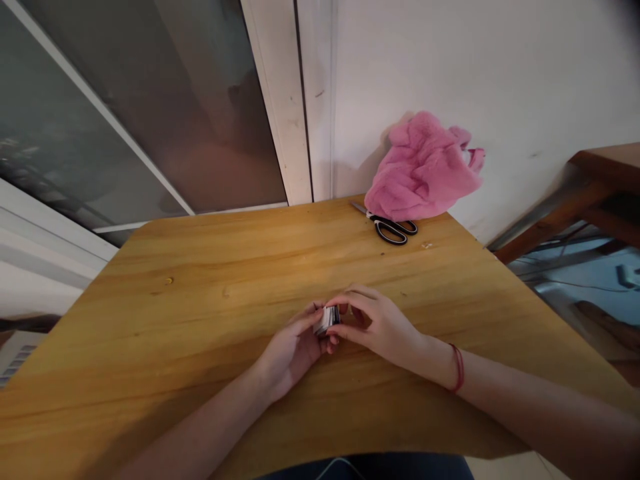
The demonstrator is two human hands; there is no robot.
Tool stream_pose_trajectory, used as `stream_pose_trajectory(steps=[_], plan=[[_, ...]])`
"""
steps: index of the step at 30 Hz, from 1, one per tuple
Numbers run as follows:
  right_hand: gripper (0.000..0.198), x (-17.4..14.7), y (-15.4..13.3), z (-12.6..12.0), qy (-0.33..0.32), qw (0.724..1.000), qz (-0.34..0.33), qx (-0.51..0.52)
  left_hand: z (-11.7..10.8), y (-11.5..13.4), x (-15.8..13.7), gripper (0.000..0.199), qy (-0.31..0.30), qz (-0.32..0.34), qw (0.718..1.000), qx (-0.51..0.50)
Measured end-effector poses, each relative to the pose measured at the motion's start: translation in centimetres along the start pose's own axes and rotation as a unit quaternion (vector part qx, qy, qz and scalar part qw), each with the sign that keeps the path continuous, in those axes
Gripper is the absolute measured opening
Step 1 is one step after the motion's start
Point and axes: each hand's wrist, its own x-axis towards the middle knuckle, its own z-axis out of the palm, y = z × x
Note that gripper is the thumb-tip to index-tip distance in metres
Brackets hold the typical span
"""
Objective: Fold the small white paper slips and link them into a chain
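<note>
A person's bare left hand cups inward, thumb above curled fingers, while the bare right hand, knuckles arched, pinches thumb and forefinger beside the left's fingertips; the bare left forearm and bare right forearm slant inward.

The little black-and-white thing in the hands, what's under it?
Under the little black-and-white thing, curled fingertips of the left hand show, with the wooden table below. Its underside is covered, so I can't tell whether anything else is tucked there.

Black-and-white bundle: one. Scissors: one pair. Pink cloth: one.
</note>
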Motion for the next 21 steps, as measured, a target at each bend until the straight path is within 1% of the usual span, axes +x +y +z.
stream_pose_trajectory(steps=[4,8,14,18,21], plan=[[0.03,-0.03,0.05,-0.2,0.002,1.0,0.014,-0.004,0.03,0.29,-0.05,0.013,0.009,0.009,1.0,-0.007],[0.027,-0.02,0.02,-0.29,0.002,1.0,0.024,-0.008,-0.02,0.47,-0.14,0.013,0.006,0.008,1.0,-0.008],[0.026,-0.14,0.02,-0.14,-0.005,1.0,0.016,-0.004,0.04,0.28,-0.3,0.014,-0.01,-0.005,1.0,0.017],[0.025,-0.1,-0.17,-0.19,-0.003,1.0,0.018,-0.009,0.38,0.13,-0.38,0.017,-0.003,-0.019,0.999,0.036],[0.025,-0.03,-0.36,-0.24,0.0,1.0,0.006,-0.01,0.69,0.08,-0.47,0.017,-0.003,-0.021,0.998,0.059]])
